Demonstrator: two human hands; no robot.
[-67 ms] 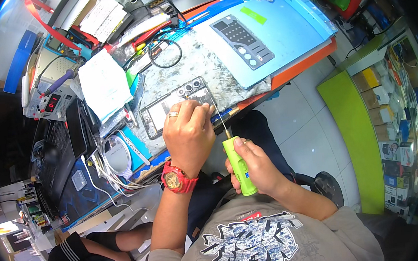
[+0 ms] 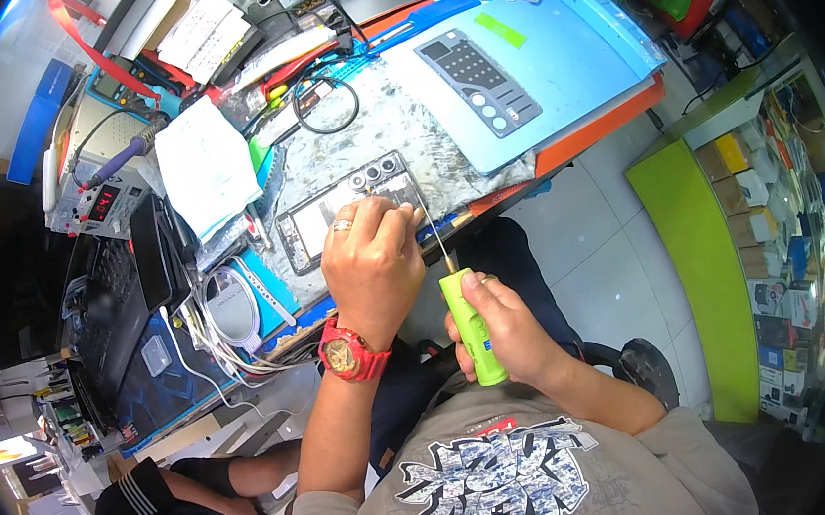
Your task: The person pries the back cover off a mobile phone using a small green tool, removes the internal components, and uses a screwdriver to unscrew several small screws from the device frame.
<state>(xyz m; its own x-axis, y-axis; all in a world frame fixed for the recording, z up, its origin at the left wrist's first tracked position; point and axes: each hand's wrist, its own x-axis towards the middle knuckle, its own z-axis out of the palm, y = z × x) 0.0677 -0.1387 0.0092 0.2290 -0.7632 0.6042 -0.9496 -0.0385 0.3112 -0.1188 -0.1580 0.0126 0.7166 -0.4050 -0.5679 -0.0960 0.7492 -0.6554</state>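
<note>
An opened smartphone [image 2: 313, 229] lies on the worktable, its round camera rings along the far right end and its inner parts showing. My left hand [image 2: 373, 256], with a ring and a red watch on its wrist, is over the phone's near right part. Its fingers are bent and pressed together; the fingertips are largely hidden, so whatever they pinch is out of sight. In my right hand [image 2: 514, 332] is a lime-green electric screwdriver [image 2: 472, 326], gripped round its handle. The thin shaft slants up to the phone's right edge, beside my left fingertips.
A stained grey mat [image 2: 398, 110] lies under the phone. Right of it, a blue pad [image 2: 555, 85] bears a dark phone-shaped panel. Papers [image 2: 205, 163], a soldering station [image 2: 95, 209], cables and a laptop [image 2: 115, 316] crowd the left. A person [image 2: 178, 508] sits at lower left.
</note>
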